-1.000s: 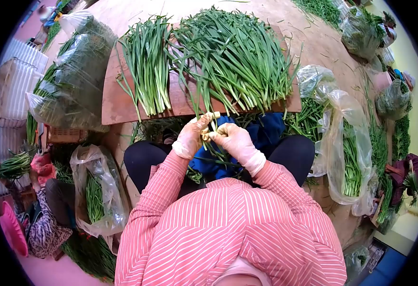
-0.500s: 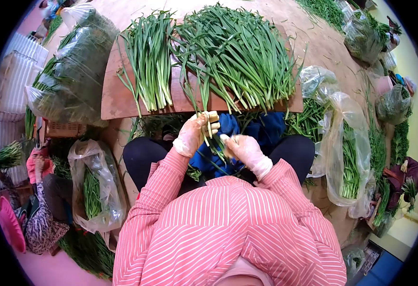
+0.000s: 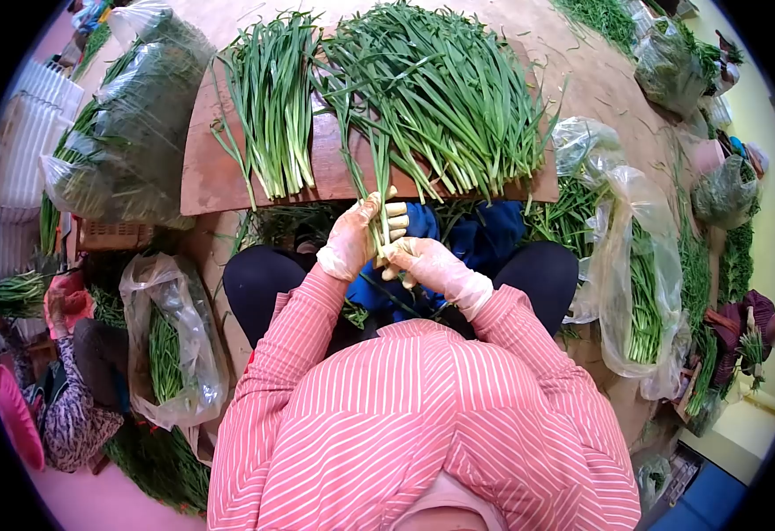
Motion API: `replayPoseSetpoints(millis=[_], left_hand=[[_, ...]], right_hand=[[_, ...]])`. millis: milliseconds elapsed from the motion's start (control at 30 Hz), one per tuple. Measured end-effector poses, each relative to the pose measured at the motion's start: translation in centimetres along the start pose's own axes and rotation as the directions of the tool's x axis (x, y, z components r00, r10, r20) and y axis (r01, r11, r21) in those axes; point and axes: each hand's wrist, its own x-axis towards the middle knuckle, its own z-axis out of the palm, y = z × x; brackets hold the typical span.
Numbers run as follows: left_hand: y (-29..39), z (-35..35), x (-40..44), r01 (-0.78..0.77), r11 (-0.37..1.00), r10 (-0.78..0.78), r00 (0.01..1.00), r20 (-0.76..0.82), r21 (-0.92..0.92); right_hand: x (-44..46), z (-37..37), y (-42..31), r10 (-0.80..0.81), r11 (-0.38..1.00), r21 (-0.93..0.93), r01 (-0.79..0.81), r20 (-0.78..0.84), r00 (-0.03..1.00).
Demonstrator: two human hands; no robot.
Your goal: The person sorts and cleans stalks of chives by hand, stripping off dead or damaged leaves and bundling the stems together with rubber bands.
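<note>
My gloved left hand (image 3: 356, 234) is closed around the lower stems of a few green stalks (image 3: 382, 186), just below the near edge of a brown board (image 3: 215, 181). My gloved right hand (image 3: 429, 264) is beside it, its thumb and fingers pinched at the stalks' lower ends. The stalks' leaves reach up onto the board. There lie a narrow bunch of greens (image 3: 272, 106) at the left and a wide pile (image 3: 458, 106) at the right, leaves pointing away from me.
Bagged greens (image 3: 131, 124) stand at the far left, with an open bag (image 3: 175, 345) nearer. More bagged greens (image 3: 644, 292) lie at the right. Blue cloth (image 3: 485, 239) is between my knees. One person (image 3: 78, 398) sits at the left, another (image 3: 741, 327) at the far right.
My right hand parted from the stalks half a second ago and has come back to their lower ends. Dangling lower pieces below my left hand no longer show. My left hand keeps its hold.
</note>
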Motion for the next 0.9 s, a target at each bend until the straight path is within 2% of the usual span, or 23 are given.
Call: replayPoseSetpoints(millis=[33, 100, 233, 300, 333, 367, 467, 500, 567, 700, 767, 900], left_hand=[[-0.2, -0.2, 0.1, 0.000, 1.000, 0.000, 1.000, 0.003, -0.001], [-0.1, 1.1, -0.4, 0.034, 0.993, -0.022, 0.994, -0.109, 0.116], [-0.3, 0.6, -0.1, 0.033, 0.996, -0.026, 0.996, -0.091, 0.078], [-0.2, 0.9, -0.2, 0.038, 0.999, -0.037, 0.995, -0.090, 0.007], [-0.3, 0.6, -0.2, 0.037, 0.999, -0.035, 0.996, -0.082, 0.021], [-0.4, 0.5, -0.2, 0.035, 0.999, -0.032, 0.997, -0.076, 0.035], [-0.7, 1.3, -0.1, 0.025, 0.989, -0.001, 0.987, -0.162, 0.148], [-0.7, 1.6, -0.2, 0.034, 0.976, 0.010, 0.979, -0.201, 0.214], [-0.8, 0.9, 0.1, 0.026, 0.976, 0.010, 0.987, -0.160, 0.218], [0.3, 2.4, -0.7, 0.079, 0.972, -0.049, 0.989, -0.141, 0.220], [0.4, 3.1, -1.0, 0.027, 0.999, -0.025, 0.997, -0.067, 0.024], [-0.3, 1.2, 0.2, 0.058, 0.991, -0.052, 0.997, 0.054, -0.119]], right_hand=[[-0.2, 0.0, -0.2, 0.003, 1.000, 0.009, -0.003, 0.035, 0.999], [-0.4, 0.2, -0.7, -0.009, 1.000, -0.020, 0.010, 0.033, 0.999], [0.8, -0.2, 0.9, -0.016, 1.000, 0.020, 0.015, 0.068, 0.998], [1.1, -0.5, 1.3, 0.078, 0.961, 0.254, -0.105, 0.114, 0.990], [1.0, -0.5, 1.3, 0.093, 0.953, 0.281, -0.116, 0.094, 0.991], [0.9, -0.4, 1.0, 0.095, 0.953, 0.279, -0.118, 0.097, 0.991], [-0.2, 0.5, -1.2, 0.087, 0.994, 0.064, -0.085, -0.015, 0.996], [0.3, 0.7, -0.4, 0.087, 0.994, 0.064, -0.086, -0.015, 0.996], [1.4, 0.9, 1.2, -0.012, 0.996, 0.093, 0.013, -0.014, 1.000], [0.4, 0.6, 0.4, 0.017, 0.981, 0.195, -0.017, -0.002, 1.000], [0.4, 0.4, 1.0, -0.013, 0.984, 0.178, 0.013, -0.001, 1.000], [0.8, 0.2, 1.9, -0.052, 0.975, 0.216, 0.051, -0.001, 0.999]])
